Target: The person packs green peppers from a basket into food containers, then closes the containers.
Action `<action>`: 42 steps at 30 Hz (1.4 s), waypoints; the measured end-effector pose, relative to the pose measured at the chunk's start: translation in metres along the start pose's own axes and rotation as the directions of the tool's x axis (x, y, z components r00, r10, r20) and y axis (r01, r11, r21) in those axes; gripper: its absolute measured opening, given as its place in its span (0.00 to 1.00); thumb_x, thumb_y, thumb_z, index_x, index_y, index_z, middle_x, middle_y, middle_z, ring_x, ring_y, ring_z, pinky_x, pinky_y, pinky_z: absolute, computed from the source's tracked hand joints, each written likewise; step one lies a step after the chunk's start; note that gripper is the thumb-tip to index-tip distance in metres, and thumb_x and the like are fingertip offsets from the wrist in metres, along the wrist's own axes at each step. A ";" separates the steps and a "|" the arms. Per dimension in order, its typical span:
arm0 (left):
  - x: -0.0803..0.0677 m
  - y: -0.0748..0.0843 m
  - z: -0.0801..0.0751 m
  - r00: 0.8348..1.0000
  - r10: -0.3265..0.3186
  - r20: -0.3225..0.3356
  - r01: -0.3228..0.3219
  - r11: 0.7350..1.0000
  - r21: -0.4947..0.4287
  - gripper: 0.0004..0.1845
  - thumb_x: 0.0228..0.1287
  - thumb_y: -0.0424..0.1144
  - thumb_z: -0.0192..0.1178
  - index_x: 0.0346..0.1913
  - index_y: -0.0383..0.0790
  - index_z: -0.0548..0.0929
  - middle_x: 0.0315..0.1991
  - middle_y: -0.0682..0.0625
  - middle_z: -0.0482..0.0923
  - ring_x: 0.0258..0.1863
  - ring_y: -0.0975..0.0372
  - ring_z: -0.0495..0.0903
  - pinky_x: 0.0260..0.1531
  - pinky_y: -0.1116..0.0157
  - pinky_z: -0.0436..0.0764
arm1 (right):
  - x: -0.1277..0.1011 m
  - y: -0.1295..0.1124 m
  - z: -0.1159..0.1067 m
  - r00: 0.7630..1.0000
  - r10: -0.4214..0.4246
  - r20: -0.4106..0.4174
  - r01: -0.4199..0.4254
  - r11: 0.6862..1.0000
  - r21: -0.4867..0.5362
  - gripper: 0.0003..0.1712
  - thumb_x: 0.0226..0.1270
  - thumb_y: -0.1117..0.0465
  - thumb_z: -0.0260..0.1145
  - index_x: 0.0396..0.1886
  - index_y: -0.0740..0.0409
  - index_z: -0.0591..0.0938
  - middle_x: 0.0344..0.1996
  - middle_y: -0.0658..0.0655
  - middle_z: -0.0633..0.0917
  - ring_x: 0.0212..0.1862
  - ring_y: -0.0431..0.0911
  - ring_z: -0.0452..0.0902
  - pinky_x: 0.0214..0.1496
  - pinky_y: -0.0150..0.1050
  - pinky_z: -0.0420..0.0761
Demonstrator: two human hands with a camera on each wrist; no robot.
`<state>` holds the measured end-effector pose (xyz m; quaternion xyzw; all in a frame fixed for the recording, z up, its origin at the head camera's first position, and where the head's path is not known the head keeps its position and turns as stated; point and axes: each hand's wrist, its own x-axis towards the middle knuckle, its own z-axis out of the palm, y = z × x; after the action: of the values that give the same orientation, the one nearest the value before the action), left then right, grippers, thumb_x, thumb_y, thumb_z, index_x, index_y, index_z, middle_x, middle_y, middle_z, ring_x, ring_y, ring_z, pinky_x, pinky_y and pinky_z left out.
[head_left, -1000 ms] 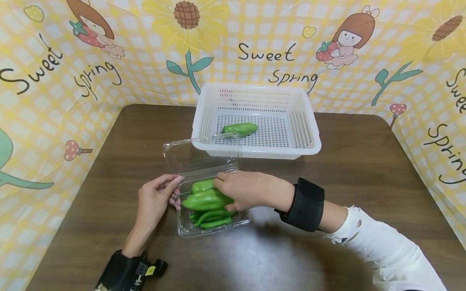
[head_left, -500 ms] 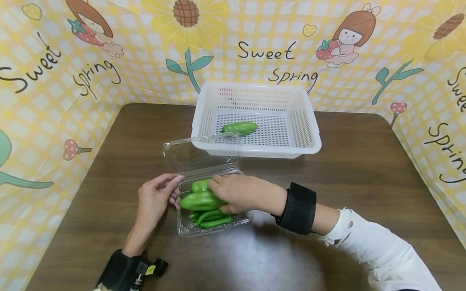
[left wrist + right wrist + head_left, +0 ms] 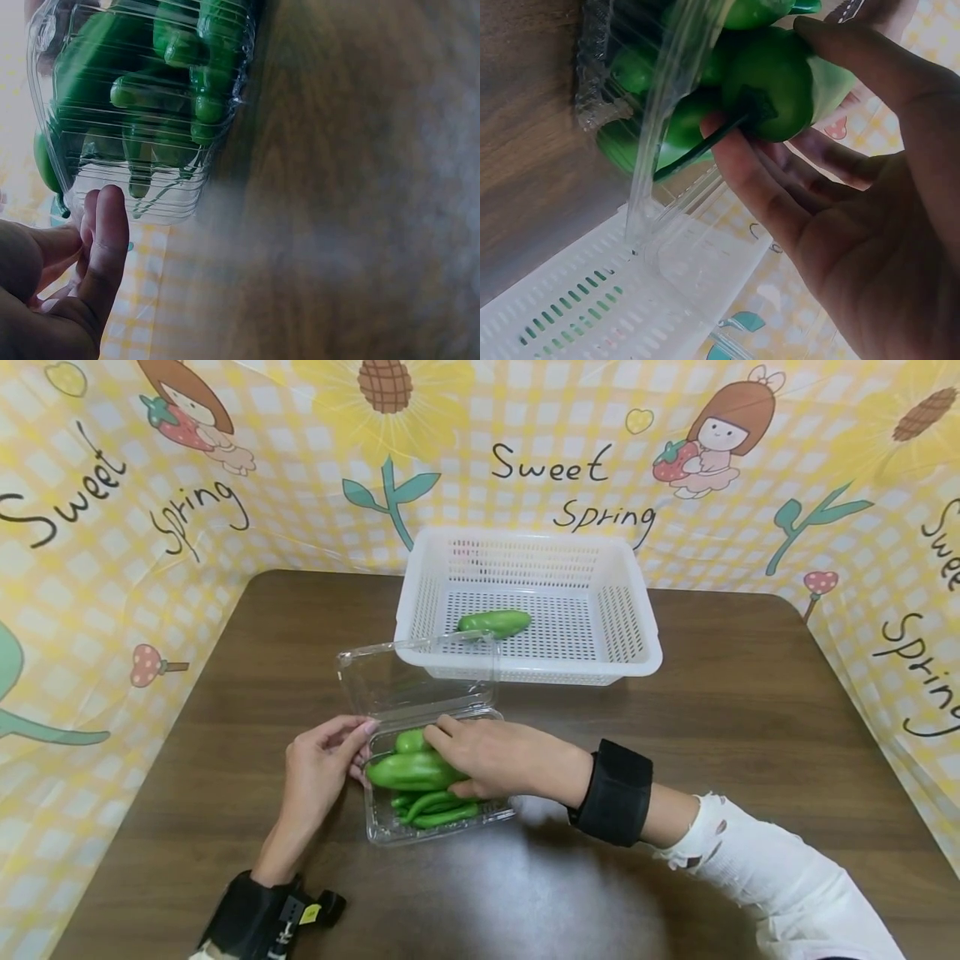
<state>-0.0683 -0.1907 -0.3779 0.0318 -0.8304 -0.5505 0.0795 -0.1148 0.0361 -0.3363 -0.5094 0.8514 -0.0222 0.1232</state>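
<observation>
Right hand (image 3: 498,760) grasps a large green pepper (image 3: 408,771), fingers and thumb curled round it; pepper sits atop the other peppers (image 3: 438,810) in the clear plastic clamshell box (image 3: 390,831), lid (image 3: 405,681) hinged open toward the basket. Left hand (image 3: 318,772) steadies the box's left edge, fingertips pinching the rim. White perforated basket (image 3: 637,635) behind, one green pepper (image 3: 495,624) inside. All on brown wooden table (image 3: 750,693)
</observation>
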 end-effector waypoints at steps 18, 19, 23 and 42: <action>0.001 0.001 0.001 1.000 -0.013 -0.006 0.013 1.000 0.017 0.09 0.68 0.33 0.63 0.42 0.28 0.86 0.26 0.31 0.83 0.13 0.62 0.81 0.16 0.59 0.85 | -0.009 0.003 0.000 0.999 -0.002 -0.045 0.000 0.999 -0.032 0.33 0.65 0.44 0.69 0.61 0.57 0.69 0.48 0.53 0.77 0.45 0.42 0.77 0.50 0.36 0.84; 0.001 0.002 0.001 1.000 -0.015 -0.006 0.015 1.000 0.019 0.09 0.68 0.33 0.63 0.42 0.28 0.86 0.26 0.31 0.83 0.13 0.63 0.81 0.16 0.59 0.84 | -0.009 0.004 -0.001 0.998 -0.007 -0.056 0.004 0.999 -0.038 0.33 0.66 0.43 0.68 0.61 0.57 0.69 0.49 0.53 0.77 0.45 0.42 0.77 0.50 0.36 0.84; 0.000 0.002 0.001 1.000 -0.018 -0.008 0.018 0.999 0.027 0.09 0.68 0.33 0.63 0.42 0.28 0.86 0.26 0.31 0.83 0.12 0.64 0.80 0.16 0.59 0.84 | -0.011 0.007 -0.005 0.996 -0.020 -0.087 0.017 0.999 -0.035 0.33 0.69 0.41 0.64 0.62 0.56 0.70 0.50 0.53 0.77 0.46 0.41 0.77 0.48 0.35 0.84; 0.000 0.004 0.000 1.000 -0.008 -0.017 0.010 0.996 0.084 0.08 0.68 0.34 0.63 0.40 0.29 0.86 0.23 0.36 0.84 0.12 0.63 0.80 0.14 0.63 0.83 | -0.039 0.033 -0.055 0.948 -0.054 -0.312 0.055 0.998 -0.005 0.07 0.74 0.61 0.60 0.47 0.56 0.79 0.40 0.51 0.79 0.36 0.38 0.74 0.38 0.31 0.80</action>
<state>-0.0683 -0.1888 -0.3741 0.0433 -0.8519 -0.5154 0.0825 -0.1385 0.0814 -0.2808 -0.5227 0.8457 -0.1073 -0.0127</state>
